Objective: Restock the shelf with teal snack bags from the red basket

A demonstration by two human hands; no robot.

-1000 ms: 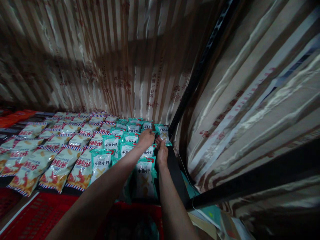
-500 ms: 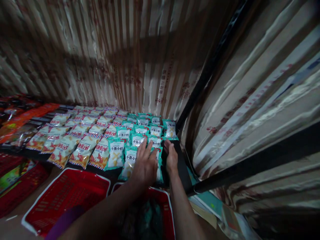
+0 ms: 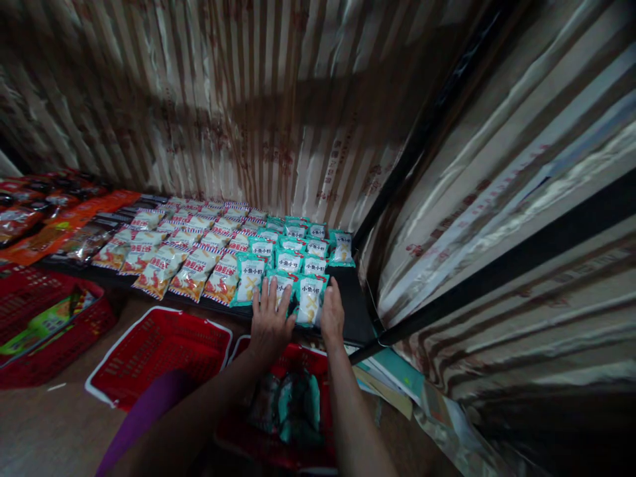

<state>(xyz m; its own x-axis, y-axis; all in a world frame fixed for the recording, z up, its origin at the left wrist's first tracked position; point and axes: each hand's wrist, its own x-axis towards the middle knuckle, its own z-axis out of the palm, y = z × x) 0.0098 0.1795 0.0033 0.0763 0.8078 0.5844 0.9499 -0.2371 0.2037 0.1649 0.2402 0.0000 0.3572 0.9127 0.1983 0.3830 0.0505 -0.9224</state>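
Rows of small green-edged snack bags (image 3: pixel 288 261) lie on a black shelf (image 3: pixel 348 289). My left hand (image 3: pixel 271 318) rests flat, fingers spread, over the lower part of a front-row bag and partly hides it. Held upright on edge, my right hand (image 3: pixel 332 311) has its fingers stretched out along the right side of the front corner snack bag (image 3: pixel 311 301). Between the two hands that corner bag shows its label. Neither hand is wrapped round a bag.
White and red snack bags (image 3: pixel 193 271) fill the shelf further left, beside orange packets (image 3: pixel 64 225). Below the shelf stand a red basket (image 3: pixel 163 351) and another red basket (image 3: pixel 322 397) holding some green packs. A black post (image 3: pixel 397 165) rises at the right corner.
My left hand has moved left and down off the corner bag, which now shows. My right hand stays along the bags' right side. The view has shifted a little.
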